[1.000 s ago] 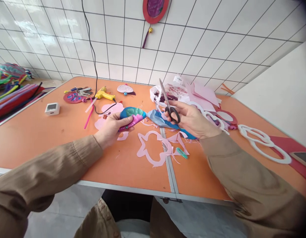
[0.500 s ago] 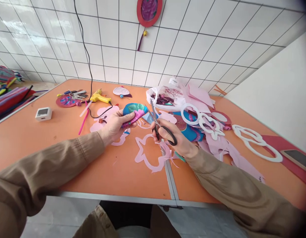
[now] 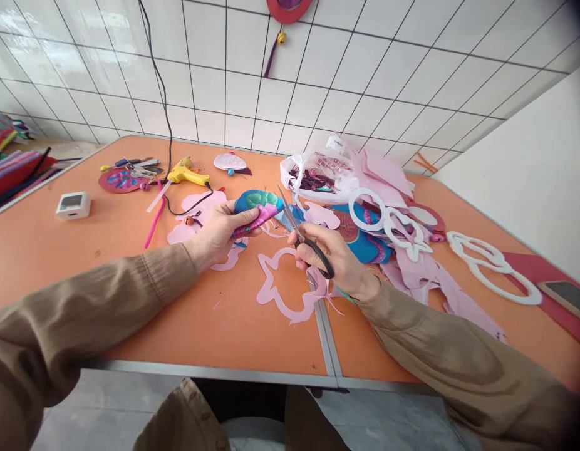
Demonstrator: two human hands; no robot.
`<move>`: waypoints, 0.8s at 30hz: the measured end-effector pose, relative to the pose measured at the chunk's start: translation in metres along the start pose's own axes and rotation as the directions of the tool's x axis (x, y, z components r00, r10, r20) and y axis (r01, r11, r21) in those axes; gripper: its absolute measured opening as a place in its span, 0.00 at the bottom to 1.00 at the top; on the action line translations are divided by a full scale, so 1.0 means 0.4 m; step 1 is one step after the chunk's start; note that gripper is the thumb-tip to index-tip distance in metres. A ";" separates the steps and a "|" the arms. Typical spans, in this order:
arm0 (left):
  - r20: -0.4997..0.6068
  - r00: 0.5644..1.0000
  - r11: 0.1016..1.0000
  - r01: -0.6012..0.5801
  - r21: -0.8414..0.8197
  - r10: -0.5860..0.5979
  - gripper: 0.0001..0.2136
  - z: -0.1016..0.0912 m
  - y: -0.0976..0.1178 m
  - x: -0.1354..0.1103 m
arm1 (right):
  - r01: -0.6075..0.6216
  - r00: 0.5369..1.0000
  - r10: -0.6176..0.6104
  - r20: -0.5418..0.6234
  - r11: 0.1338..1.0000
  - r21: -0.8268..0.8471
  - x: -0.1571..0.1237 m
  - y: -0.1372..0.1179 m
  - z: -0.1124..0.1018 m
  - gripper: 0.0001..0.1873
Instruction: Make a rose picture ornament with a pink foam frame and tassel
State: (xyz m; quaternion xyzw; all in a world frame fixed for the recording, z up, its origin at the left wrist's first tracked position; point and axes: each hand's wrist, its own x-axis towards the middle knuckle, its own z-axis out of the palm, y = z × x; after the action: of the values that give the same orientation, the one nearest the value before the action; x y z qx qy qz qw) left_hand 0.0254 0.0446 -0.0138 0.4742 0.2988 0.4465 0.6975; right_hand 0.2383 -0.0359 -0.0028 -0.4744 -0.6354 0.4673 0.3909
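My left hand point(image 3: 219, 228) pinches a piece of patterned fabric point(image 3: 257, 203), blue with a green leaf and a pink part, thumb on top. Black-handled scissors point(image 3: 319, 255) are gripped in my right hand point(image 3: 339, 254); their blades point up and to the left, close to the fabric's right edge. From this angle I cannot tell whether the blades touch it. Beneath my hands a pink cut-out outline point(image 3: 271, 289) lies on the orange table point(image 3: 177, 332), and thin pink trimmings are scattered between them.
A yellow glue gun point(image 3: 189, 174) with a black cord lies at the back left, near a small white box point(image 3: 74, 205). Behind my right hand are a plastic bag point(image 3: 334, 175), white rings point(image 3: 367, 208) and pink scraps point(image 3: 452, 291). A phone point(image 3: 567, 297) lies far right.
The scissor blades are closer together than before. The view has tilted down slightly. My left hand keeps its hold on the fabric.
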 end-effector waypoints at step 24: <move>-0.008 0.999 0.999 0.037 0.018 -0.037 0.18 -0.011 -0.008 -0.001 | -0.104 0.994 0.100 -0.049 0.990 -0.096 -0.004 -0.021 0.006 0.23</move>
State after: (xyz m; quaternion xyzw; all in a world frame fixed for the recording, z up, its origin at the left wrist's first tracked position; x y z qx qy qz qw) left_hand 0.0225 0.0454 -0.0184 0.4733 0.3140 0.4326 0.7002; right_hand 0.2344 -0.0389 0.0045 -0.5351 -0.6239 0.4441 0.3567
